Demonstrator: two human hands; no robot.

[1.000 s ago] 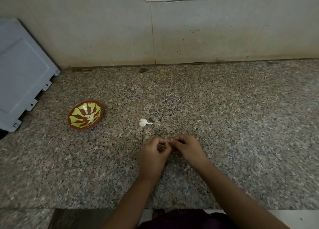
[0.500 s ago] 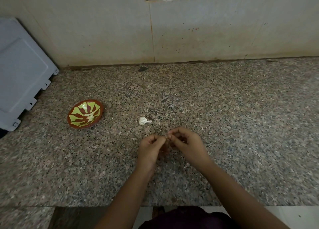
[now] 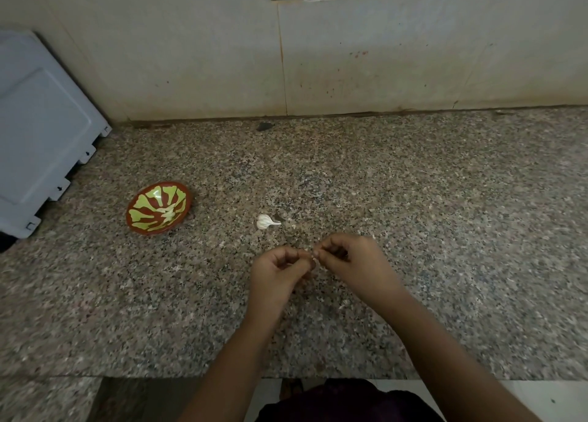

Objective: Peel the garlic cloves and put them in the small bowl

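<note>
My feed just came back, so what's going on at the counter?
A person is working what looks like a garlic clove between both hands. The left hand and right hand pinch it fingertip to fingertip above the counter, hiding most of it. A second clove lies beyond them, unpeeled. The small bowl sits off to the left.

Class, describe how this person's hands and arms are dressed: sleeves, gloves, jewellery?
Both the left hand and the right hand are bare: no gloves, rings, watch or bangles show. The forearms are uncovered, no sleeves in view. A dark purple garment shows at the bottom edge.
</note>
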